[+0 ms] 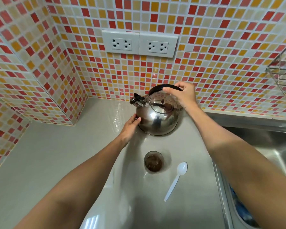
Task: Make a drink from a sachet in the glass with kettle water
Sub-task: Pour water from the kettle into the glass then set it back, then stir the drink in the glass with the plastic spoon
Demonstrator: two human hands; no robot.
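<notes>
Grey counter [59, 156] fills most of the view, with the steel sink [274, 146] at 3 o'clock and mosaic tile wall [205, 47] at 12, where a double socket plate [139, 43] sits. A wire rack [284, 71] hangs at 2 o'clock. The steel kettle [157, 118] stands on the counter just above centre, spout toward 10 o'clock. My right hand [182, 95] is curled around its black handle [157, 88], gripping it. My left hand [130, 128] lies flat against the kettle's lower left side, fingers extended, not grasping. The glass [153, 161] sits at 6 o'clock from the kettle, apart from it, holding something dark brown. The white plastic spoon [177, 180] lies just beside the glass at its 4 o'clock, bowl up.
</notes>
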